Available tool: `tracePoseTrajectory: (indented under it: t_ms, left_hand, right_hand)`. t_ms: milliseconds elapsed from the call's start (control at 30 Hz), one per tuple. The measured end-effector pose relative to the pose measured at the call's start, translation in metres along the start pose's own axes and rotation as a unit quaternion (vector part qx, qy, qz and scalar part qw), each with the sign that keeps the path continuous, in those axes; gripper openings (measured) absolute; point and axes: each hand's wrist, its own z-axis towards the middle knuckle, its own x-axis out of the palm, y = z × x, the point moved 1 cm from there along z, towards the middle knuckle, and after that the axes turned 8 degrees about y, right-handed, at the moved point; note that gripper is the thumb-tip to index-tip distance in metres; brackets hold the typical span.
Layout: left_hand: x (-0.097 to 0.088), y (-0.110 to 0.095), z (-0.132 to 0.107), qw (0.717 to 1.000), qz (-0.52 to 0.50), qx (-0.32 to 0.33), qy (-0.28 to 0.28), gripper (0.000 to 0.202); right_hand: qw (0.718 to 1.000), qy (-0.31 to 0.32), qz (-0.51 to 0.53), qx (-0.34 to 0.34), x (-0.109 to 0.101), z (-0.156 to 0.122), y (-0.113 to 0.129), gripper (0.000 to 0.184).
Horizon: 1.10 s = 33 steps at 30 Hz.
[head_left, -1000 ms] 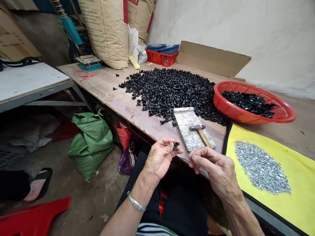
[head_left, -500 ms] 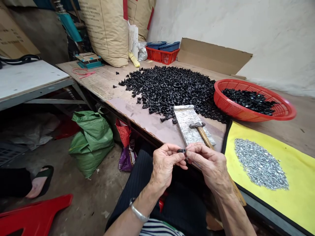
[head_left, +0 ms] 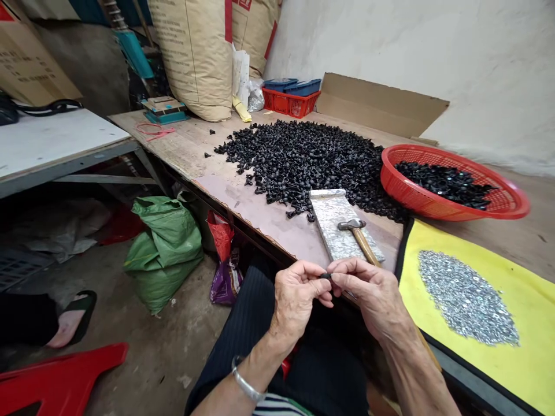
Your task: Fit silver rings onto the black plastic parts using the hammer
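My left hand [head_left: 295, 297] pinches a small black plastic part [head_left: 325, 276] between thumb and fingers, over the table's front edge. Thumb and fingers of my right hand [head_left: 373, 294] are pressed together against the right end of that part; whatever else they hold is hidden. Just beyond my hands, a hammer [head_left: 358, 236] with a wooden handle lies on a worn, whitish board [head_left: 326, 209]. Behind the board spreads a large heap of similar black plastic parts [head_left: 303, 156]. To the right, small shiny metal pieces [head_left: 468, 297] are piled on a yellow cloth [head_left: 526, 306].
A red basket [head_left: 416, 199] with more black parts stands at the right. Large paper sacks [head_left: 195, 58] and a red crate [head_left: 286, 105] are at the back. Below on the left are a green sack [head_left: 167, 254], a red stool [head_left: 82, 367] and another person's foot [head_left: 65, 329].
The view has shifted slightly. My hands have drawn closer together around the black part, whose visible portion is now smaller between the fingertips.
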Motion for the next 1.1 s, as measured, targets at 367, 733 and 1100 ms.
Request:
tracePoseTrajectory:
  t_ms: [367, 733, 1100]
  left_hand:
    - [-0.007, 0.001, -0.001, 0.999, 0.018, -0.015, 0.023, 0.013]
    - [-0.002, 0.007, -0.005, 0.999, -0.025, 0.000, 0.038, 0.009]
    - [0.004, 0.007, -0.013, 0.996, -0.074, -0.013, 0.051, 0.009]
  right_hand:
    - [0.999, 0.004, 0.020, 0.037, 0.006, -0.001, -0.003, 0.014]
    - [0.998, -0.033, 0.052, 0.002, 0.011, -0.012, -0.004, 0.010]
    - [1.000, -0.003, 0.002, 0.008, 0.010, -0.022, -0.003, 0.009]
